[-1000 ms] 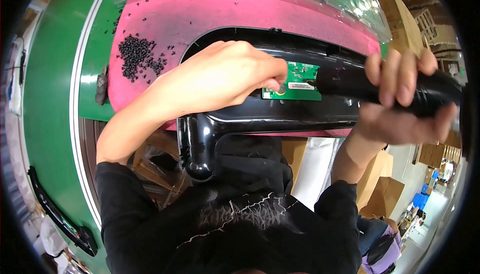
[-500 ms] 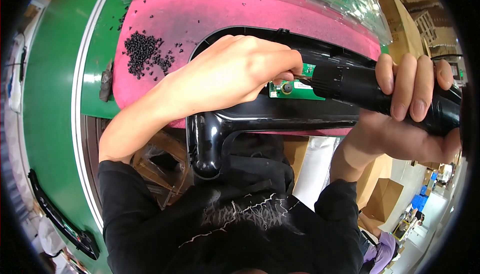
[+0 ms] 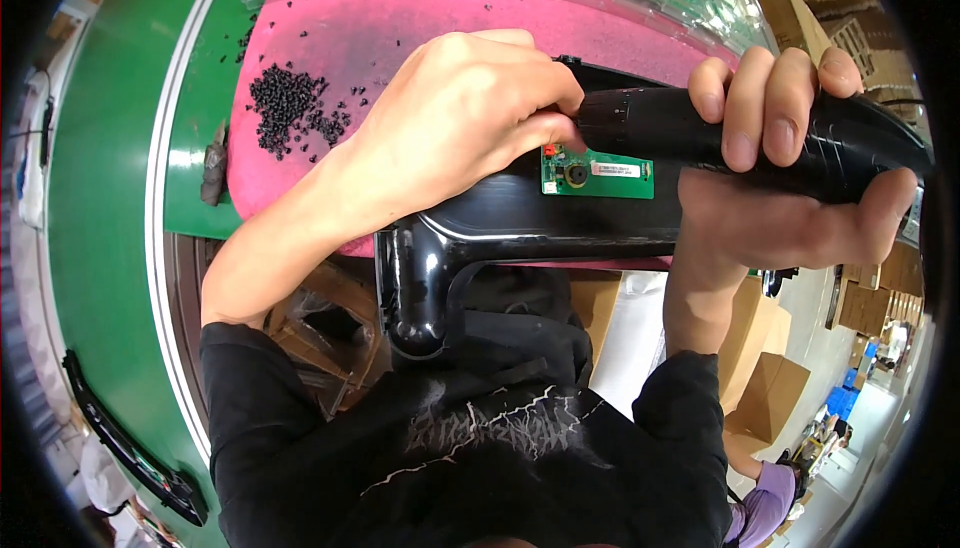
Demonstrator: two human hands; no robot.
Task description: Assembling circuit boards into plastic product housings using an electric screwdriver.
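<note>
Head view: right hand [image 3: 775, 213] grips black tool [image 3: 645, 120], left hand [image 3: 470, 98] (hold unclear) by green board [image 3: 610, 184]'s corner, open pink mat [image 3: 450, 13] beyond.

My left hand [image 3: 480, 103] hides the tip of the black tool [image 3: 650, 123], part of the black housing [image 3: 590, 223]; black bits [image 3: 285, 103] too small to identify.

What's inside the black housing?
A green circuit board with a white label. The left hand and black cylindrical tool cover part of the housing; what's under them can't be seen.
</note>
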